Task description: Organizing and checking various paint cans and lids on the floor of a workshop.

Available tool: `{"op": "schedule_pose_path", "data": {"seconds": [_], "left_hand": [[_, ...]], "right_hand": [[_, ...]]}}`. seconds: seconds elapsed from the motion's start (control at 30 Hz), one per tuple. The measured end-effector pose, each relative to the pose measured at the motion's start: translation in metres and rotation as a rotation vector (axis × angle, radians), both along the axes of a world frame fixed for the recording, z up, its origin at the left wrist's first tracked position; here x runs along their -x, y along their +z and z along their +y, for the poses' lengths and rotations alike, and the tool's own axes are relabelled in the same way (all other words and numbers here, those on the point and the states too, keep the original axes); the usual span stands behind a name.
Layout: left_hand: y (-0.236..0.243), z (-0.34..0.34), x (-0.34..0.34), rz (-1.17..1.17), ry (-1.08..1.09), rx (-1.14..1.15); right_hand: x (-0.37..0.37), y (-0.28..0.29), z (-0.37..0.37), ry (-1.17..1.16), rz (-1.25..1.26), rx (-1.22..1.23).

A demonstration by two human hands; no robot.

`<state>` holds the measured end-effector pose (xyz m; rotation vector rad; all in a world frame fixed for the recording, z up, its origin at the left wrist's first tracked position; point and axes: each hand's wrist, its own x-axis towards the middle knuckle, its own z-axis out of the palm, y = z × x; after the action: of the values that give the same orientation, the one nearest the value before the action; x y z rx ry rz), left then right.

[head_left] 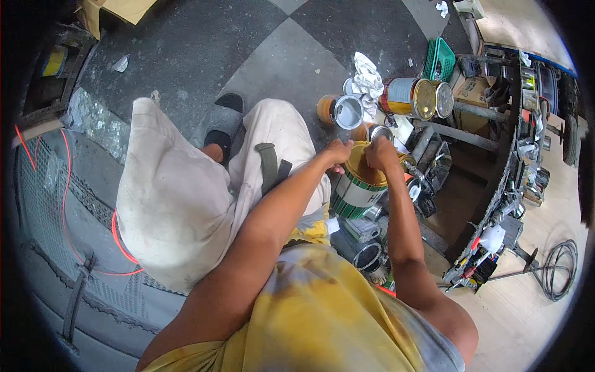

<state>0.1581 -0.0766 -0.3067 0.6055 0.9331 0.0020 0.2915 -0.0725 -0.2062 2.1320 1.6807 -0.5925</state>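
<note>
Fingers (337, 168) of my left hand (338, 152) curl in at the left rim of a green-and-white tin (354, 193), while those of my right are bunched narrow over its gold lid (359, 170); whether either set grips anything, I cannot tell. The tin is close in front of me, off the left side of the metal frame (477, 111), with clutter about its foot. I'd expect a stiff wall, slick where smooth, and real weight if it is full; best hold it by both sides below the rim, since the lid might come away. Farther out, over the floor (266, 68), an open tin (349, 113) shows pale grey inside, beside a limp white rag (367, 77). A red-and-gold tin (406, 99) and a green basket (440, 59) lie toward the frame's far left corner.
</note>
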Motion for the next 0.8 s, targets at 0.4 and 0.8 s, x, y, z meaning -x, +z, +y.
{"op": "schedule_pose_path", "data": {"seconds": [0.4, 0.8], "left_hand": [[-0.001, -0.002, -0.002, 0.021, -0.033, 0.013], [-0.005, -0.002, -0.004, -0.025, -0.061, 0.023]], "right_hand": [[-0.001, 0.001, -0.002, -0.015, -0.008, 0.035], [0.0, 0.003, 0.003, -0.072, -0.024, 0.151]]}}
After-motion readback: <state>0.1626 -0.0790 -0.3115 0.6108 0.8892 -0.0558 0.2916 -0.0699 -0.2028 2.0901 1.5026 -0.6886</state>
